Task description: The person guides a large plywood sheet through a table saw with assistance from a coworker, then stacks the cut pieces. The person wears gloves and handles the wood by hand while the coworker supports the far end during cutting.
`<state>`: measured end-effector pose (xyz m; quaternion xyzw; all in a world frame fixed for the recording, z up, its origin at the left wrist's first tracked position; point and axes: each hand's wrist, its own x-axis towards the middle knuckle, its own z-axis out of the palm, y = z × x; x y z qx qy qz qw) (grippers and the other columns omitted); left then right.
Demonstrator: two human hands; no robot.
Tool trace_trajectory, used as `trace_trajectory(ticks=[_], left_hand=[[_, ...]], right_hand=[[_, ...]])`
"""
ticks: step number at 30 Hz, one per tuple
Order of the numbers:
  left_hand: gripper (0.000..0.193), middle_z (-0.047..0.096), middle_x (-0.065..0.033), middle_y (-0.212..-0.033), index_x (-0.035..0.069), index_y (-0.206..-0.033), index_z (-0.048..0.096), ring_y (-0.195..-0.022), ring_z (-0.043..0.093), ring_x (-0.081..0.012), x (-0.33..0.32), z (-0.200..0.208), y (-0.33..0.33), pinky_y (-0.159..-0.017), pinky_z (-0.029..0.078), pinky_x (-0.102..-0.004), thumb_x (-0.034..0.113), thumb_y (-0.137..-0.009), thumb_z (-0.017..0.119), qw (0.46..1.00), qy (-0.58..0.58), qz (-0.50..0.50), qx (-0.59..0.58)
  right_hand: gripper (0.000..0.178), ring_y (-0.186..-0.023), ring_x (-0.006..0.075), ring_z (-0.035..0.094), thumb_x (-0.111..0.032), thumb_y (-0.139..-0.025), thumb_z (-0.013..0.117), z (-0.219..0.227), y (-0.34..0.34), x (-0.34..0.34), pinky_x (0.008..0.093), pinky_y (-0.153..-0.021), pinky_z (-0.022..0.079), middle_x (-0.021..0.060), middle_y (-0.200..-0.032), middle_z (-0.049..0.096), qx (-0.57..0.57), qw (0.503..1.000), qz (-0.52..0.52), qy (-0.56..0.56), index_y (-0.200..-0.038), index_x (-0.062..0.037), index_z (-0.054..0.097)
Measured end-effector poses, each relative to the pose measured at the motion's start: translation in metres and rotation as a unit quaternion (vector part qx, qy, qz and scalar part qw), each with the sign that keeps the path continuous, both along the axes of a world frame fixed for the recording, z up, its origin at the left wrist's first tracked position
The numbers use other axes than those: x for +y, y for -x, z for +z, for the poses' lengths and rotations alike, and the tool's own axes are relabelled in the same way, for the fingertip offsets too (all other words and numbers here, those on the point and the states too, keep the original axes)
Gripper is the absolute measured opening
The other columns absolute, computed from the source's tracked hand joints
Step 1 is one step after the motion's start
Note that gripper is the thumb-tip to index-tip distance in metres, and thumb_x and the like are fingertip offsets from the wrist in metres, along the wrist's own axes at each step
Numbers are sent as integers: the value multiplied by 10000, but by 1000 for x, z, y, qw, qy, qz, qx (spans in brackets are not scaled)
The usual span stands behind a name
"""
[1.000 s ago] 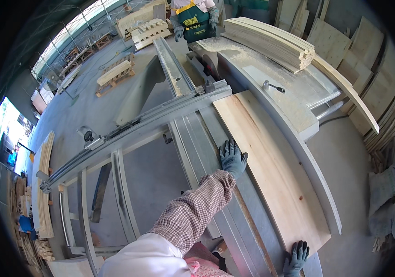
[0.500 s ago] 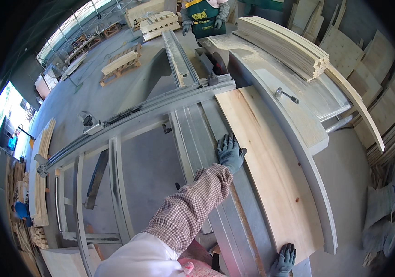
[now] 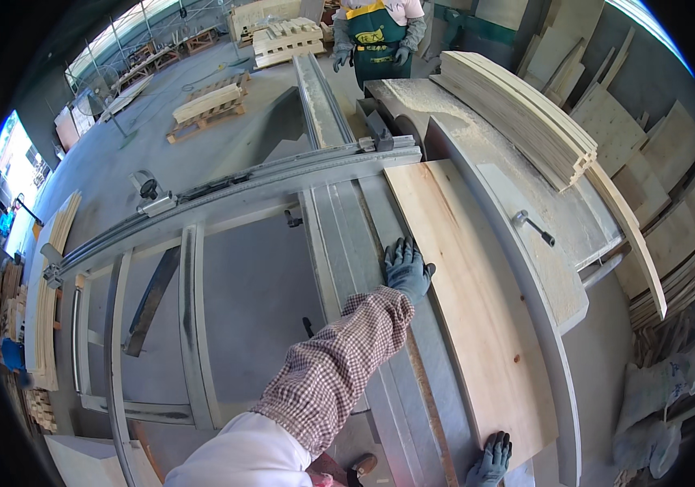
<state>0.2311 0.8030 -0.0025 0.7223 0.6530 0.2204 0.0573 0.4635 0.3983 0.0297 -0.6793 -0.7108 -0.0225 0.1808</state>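
A long pale wooden board (image 3: 477, 300) lies flat on the metal sliding table (image 3: 347, 235) of a panel saw, beside the long grey fence (image 3: 518, 268). My left hand (image 3: 409, 272), in a grey-blue work glove, lies palm down with fingers spread and its thumb at the board's left edge. My right hand (image 3: 490, 461), gloved alike, rests at the near left corner of the board. Its fingers are stretched out over the wood; the wrist leaves the picture. At its far end the board meets the metal crossbar (image 3: 282, 185).
A co-worker in a green apron (image 3: 376, 40) stands beyond the saw. Stacked boards (image 3: 518, 114) lie on the sawdusty right-hand table (image 3: 445, 109). A black-handled clamp lever (image 3: 534, 227) sticks up beside the fence. An open metal frame (image 3: 193, 325) extends left. Sheets of plywood (image 3: 664, 178) lean at the right.
The view has shifted slightly, so more of the co-worker and right-hand wall shows. Both hands keep their places on the board, which still lies against the crossbar.
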Motion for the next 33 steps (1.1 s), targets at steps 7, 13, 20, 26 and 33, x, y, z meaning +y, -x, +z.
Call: trace_trajectory(ticks=[7, 13, 20, 26, 33], left_hand=[[558, 372, -189, -1395, 57, -1330, 412, -1321, 309, -299, -5, 26, 44, -1098, 188, -445, 398, -894, 479, 961, 124, -134, -209], [719, 307, -209, -1402, 43, -1354, 345, -1317, 251, -390, -194, 30, 129, -1082, 143, -524, 487, -827, 551, 995, 6, -93, -29], [1028, 208, -237, -1439, 77, -1437, 166, -1340, 131, -438, -359, 4, 244, -1067, 24, -587, 550, -682, 678, 962, 213, 48, 162], [1070, 188, -214, -1458, 87, -1444, 144, -1356, 117, -409, -365, -8, 253, -1067, 20, -591, 507, -648, 722, 958, 215, 59, 182], [1072, 181, -167, -1477, 100, -1447, 131, -1362, 119, -383, -360, -10, 253, -1073, 27, -573, 515, -653, 721, 948, 246, 77, 185]], right_hand=[[502, -1275, 410, 363, -100, -806, 390, -18, -10, 2, 512, -1052, 276, 239, -1353, 412, -26, 998, -23, 58, -1282, 54, 437], [553, -1286, 372, 364, -16, -762, 414, -26, -16, 5, 477, -1079, 259, 211, -1375, 399, -20, 998, -37, 44, -1315, 17, 420], [600, -1322, 340, 309, 12, -744, 476, -25, -20, 16, 443, -1104, 232, 180, -1423, 340, -30, 991, -41, 128, -1337, -7, 386], [615, -1326, 327, 311, -31, -765, 521, -36, -27, 27, 416, -1092, 260, 171, -1433, 330, -52, 982, -70, 170, -1359, -19, 361], [633, -1331, 325, 300, -46, -772, 534, -39, -28, 31, 415, -1083, 277, 170, -1441, 311, -56, 981, -62, 173, -1374, -43, 339]])
